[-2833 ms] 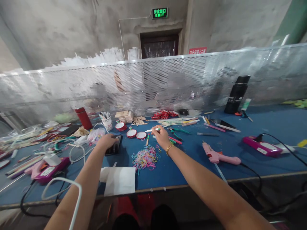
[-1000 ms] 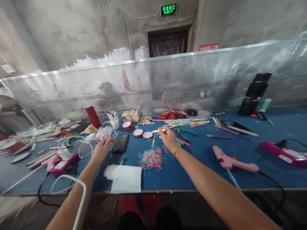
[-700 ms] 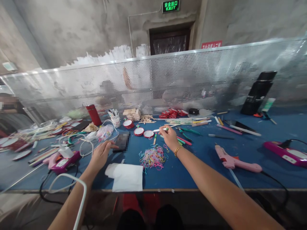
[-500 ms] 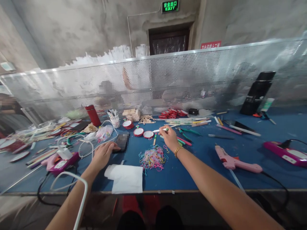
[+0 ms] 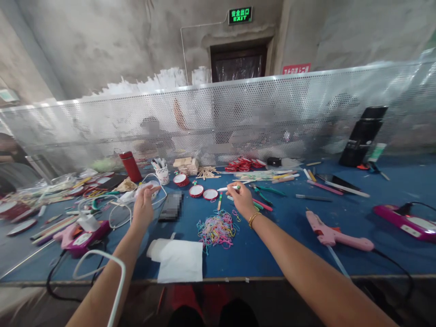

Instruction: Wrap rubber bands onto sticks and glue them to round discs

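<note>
R hand point(image 5: 241, 198) pinching pen point(image 5: 224, 189), tip nr drum point(image 5: 210, 195); L hand point(image 5: 143, 206) beside phone point(image 5: 170, 207), can't tell if spread or pinching.

The lit green sign point(image 5: 240, 15) above the doorway point(image 5: 239, 67) read "安全出口" and "EXIT"; the red sign point(image 5: 296, 69), partly hidden, bore Chinese characters too unclear to read.

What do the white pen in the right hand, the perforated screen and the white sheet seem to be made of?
White pen: probably plastic; smooth-looking white barrel, green end.

Perforated screen: likely metal, semi-glossy; silvery-grey gleam and regular small holes.

White sheet: matte, slightly uneven, soft-looking; paper or thin cloth, I cannot tell which.
</note>
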`<state>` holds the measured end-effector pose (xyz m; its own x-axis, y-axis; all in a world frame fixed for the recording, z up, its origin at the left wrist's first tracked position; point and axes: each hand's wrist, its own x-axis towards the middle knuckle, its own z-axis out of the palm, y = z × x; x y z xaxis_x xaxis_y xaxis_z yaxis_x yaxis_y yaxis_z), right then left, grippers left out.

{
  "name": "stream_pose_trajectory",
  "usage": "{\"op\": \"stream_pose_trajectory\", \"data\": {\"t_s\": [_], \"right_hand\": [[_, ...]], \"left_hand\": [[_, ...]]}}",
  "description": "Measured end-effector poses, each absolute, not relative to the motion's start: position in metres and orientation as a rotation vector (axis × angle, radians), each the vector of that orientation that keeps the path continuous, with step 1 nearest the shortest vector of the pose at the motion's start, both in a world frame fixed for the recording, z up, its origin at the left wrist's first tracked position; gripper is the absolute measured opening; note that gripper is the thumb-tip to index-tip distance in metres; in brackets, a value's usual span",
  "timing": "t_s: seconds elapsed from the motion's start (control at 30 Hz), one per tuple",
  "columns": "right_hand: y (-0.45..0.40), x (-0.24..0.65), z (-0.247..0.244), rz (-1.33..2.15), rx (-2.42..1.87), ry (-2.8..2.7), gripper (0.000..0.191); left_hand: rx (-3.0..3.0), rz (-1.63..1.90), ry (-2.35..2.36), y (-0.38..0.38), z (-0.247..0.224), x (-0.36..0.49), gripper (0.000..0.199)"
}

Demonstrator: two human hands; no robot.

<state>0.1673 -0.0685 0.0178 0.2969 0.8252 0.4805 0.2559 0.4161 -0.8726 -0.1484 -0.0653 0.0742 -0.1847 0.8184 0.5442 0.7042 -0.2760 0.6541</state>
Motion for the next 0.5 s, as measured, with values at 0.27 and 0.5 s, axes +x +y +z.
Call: {"op": "stream_pose_trajectory", "data": {"t_s": [0.27,0.5], "right_hand": [[-0.066,0.166,0.016,0.54,-1.071,-1.231,0.03],[-0.069,0.164,0.024,0.536,-1.011,-1.236,0.029]], "left_hand": [[2.017,1.514,1.667,-0.075,0.106,-0.099,0.04],[2.095,1.418,1.295,-0.179,0.103,-0.051,0.036]]}}
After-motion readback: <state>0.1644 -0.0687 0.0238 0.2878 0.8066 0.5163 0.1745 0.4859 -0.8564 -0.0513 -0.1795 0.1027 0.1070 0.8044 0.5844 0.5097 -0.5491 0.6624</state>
